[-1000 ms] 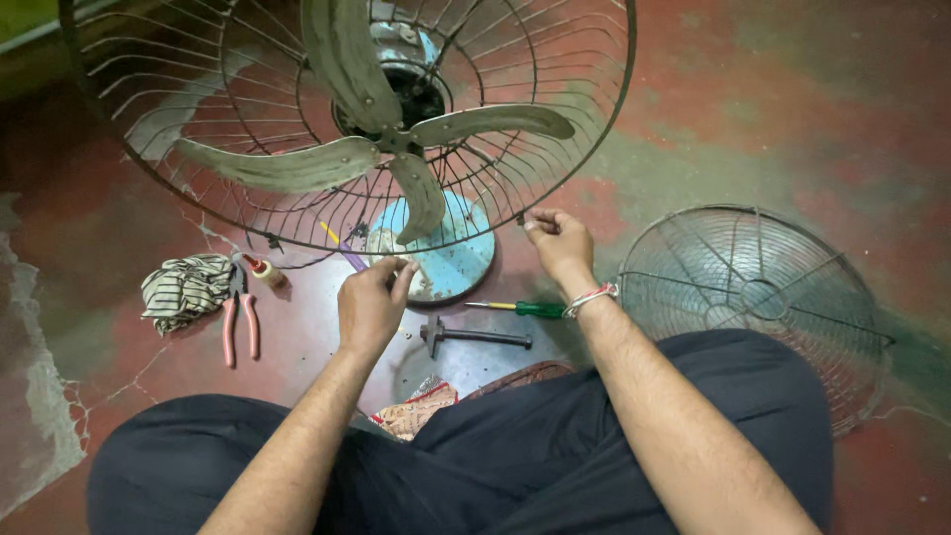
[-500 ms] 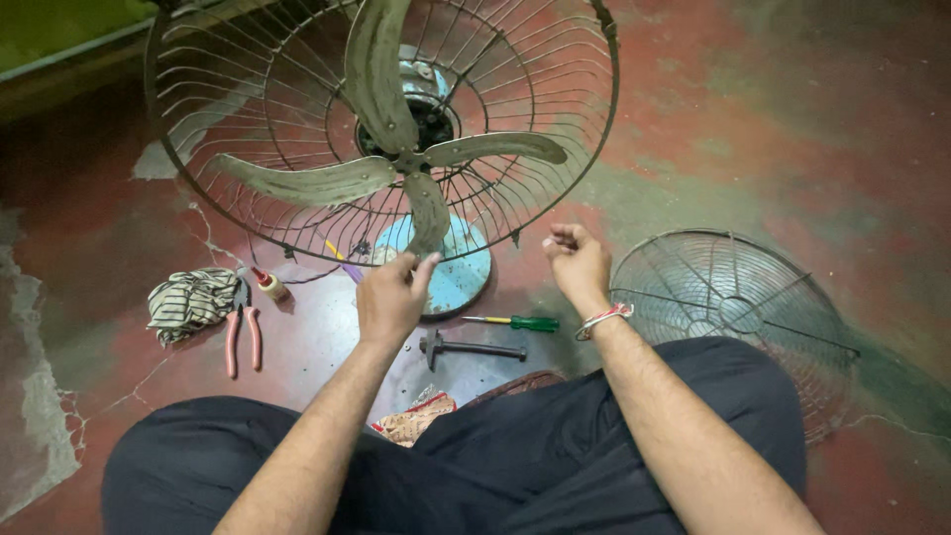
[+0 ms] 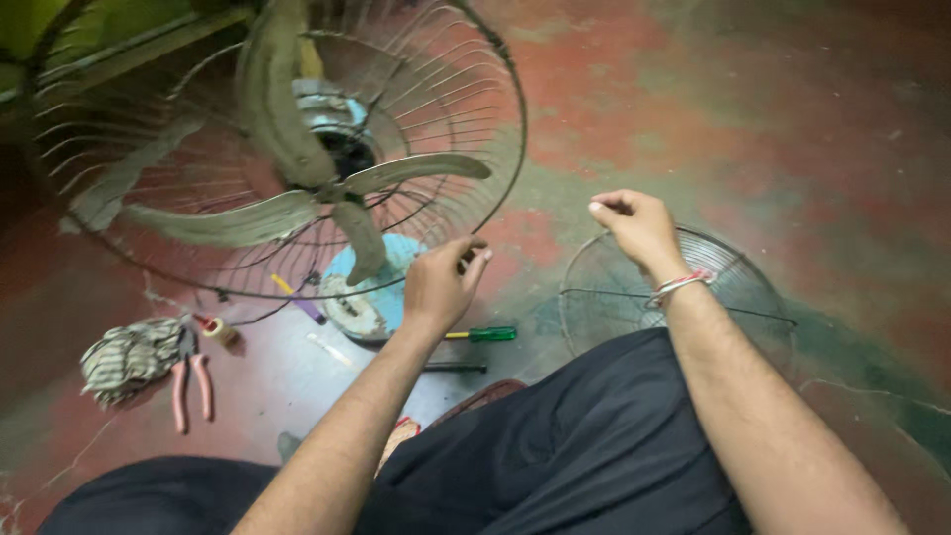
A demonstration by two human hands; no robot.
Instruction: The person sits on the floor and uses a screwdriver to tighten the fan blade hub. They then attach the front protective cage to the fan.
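The person sits on the floor [image 3: 812,129] with both hands raised in front of a pedestal fan whose rear guard [image 3: 466,109] is on and whose front is open, the three dusty blades [image 3: 327,193] bare. The left hand [image 3: 441,282] is loosely curled just beside the lower rim of the guard, near the pale blue base [image 3: 381,297]; its fingers are pinched together, but whether they hold anything is too small to tell. The right hand [image 3: 639,226] hangs well apart from the fan, closed in a narrow pinch over the loose front grille [image 3: 738,287] that lies flat on the floor by the right knee — again, nothing sure shows between the fingertips. Judging from this, the work is at the guard's rim, with the front grille off. The next move calls for a steady fine grip at that rim, clear of the blades. A green-handled screwdriver [image 3: 483,335] lies on the floor near the left wrist, and pink-handled pliers [image 3: 190,381] and a striped rag [image 3: 124,357] lie towards the floor's left side.
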